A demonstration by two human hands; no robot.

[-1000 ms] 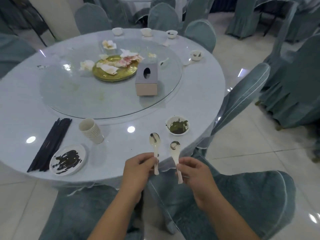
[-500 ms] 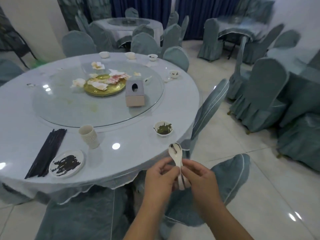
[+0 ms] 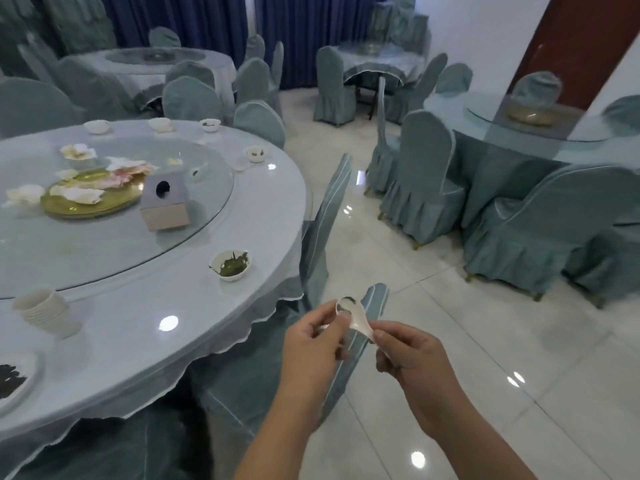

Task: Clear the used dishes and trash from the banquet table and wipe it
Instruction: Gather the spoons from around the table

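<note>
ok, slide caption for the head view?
Both hands hold stacked white spoons beside the uncleared banquet table.

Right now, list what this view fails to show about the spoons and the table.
- Spoons: stacked; the fingers of both hands hide the handles, so the count is unclear.
- Dark-smeared plate: cut off by the left edge.
- Far bowls: too small to read the contents.
- Stacked cups: blurred; number unclear.

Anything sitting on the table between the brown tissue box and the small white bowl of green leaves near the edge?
Nothing in the head view. Between the brown tissue box and the small white bowl of green leaves lie only bare glass turntable, its rim, then bare tablecloth.
</note>
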